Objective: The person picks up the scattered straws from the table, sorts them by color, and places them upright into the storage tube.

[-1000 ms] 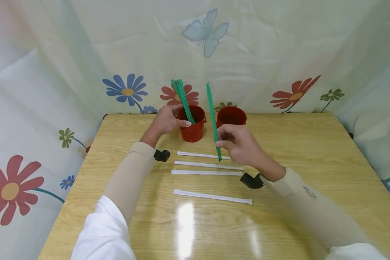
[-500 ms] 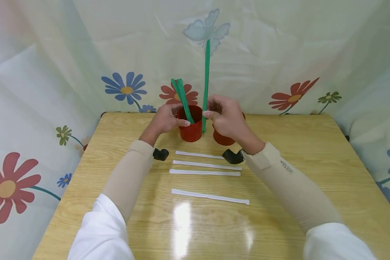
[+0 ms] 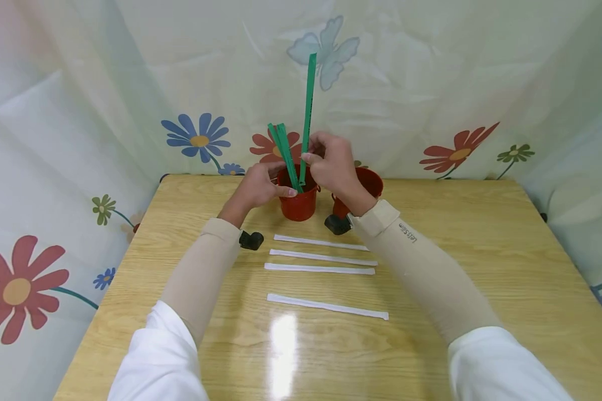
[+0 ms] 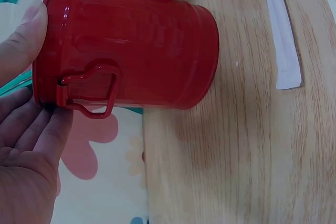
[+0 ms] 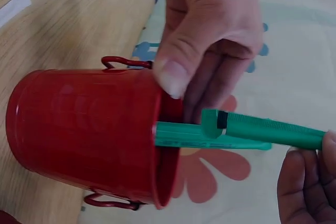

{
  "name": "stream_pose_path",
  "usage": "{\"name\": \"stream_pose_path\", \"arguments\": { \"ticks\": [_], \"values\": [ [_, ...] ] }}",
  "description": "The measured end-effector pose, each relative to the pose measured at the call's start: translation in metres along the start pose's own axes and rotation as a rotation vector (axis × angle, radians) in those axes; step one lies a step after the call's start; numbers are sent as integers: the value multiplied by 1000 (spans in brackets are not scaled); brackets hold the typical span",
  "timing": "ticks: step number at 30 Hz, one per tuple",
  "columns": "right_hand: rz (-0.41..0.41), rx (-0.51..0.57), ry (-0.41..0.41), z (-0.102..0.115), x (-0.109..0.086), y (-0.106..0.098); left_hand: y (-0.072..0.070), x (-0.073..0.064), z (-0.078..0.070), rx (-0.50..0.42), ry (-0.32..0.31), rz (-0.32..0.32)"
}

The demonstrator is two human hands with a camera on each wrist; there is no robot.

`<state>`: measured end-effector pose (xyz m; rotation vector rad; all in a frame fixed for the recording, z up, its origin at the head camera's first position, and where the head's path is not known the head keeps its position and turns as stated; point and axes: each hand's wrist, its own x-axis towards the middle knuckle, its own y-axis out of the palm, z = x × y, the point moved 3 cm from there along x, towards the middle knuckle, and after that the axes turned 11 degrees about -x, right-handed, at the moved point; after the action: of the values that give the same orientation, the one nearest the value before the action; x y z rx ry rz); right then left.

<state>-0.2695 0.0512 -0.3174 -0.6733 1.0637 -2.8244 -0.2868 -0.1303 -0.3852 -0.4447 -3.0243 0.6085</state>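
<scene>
A red bucket (image 3: 298,208) with small handles stands at the table's far side, several green wrapped straws (image 3: 283,146) leaning in it. My left hand (image 3: 258,186) grips its rim, thumb at the front and fingers round the left side. In my right hand (image 3: 334,166), thumb and fingers pinch another green wrapped straw (image 3: 308,106), held nearly upright. Its lower end is at the bucket's mouth; the right wrist view shows that end (image 5: 212,123) just outside the rim, beside the other straws. A second red bucket (image 3: 372,180) stands to the right, partly hidden by my right wrist.
Several white paper-wrapped straws (image 3: 326,306) lie crosswise on the wooden table (image 3: 221,356) in front of the buckets. A flowered curtain (image 3: 391,111) hangs right behind the table's far edge. Black wrist cameras (image 3: 251,240) stick out inward from both wrists.
My right hand has carried the green straw up and left, from in front of the right bucket to over the left bucket's mouth. My left hand has kept its grip on the rim.
</scene>
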Motion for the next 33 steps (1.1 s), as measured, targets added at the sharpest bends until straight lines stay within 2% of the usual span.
{"name": "stream_pose_path", "arguments": {
  "ticks": [9, 14, 21, 29, 33],
  "values": [
    [31, -69, 53, -8, 3, 14, 1, 2, -1, 6, 27, 4],
    [88, -100, 97, -16, 2, 24, 2, 2, 0, -8, 11, 5],
    [117, -149, 119, -22, 5, 33, -1, 0, 0, 7, -7, -3],
    [179, -250, 136, -21, 3, 25, 2, 0, 1, -24, -8, 3],
    [212, -229, 141, -22, -5, 18, 1, 0, 2, -15, -2, -8]
  ]
}}
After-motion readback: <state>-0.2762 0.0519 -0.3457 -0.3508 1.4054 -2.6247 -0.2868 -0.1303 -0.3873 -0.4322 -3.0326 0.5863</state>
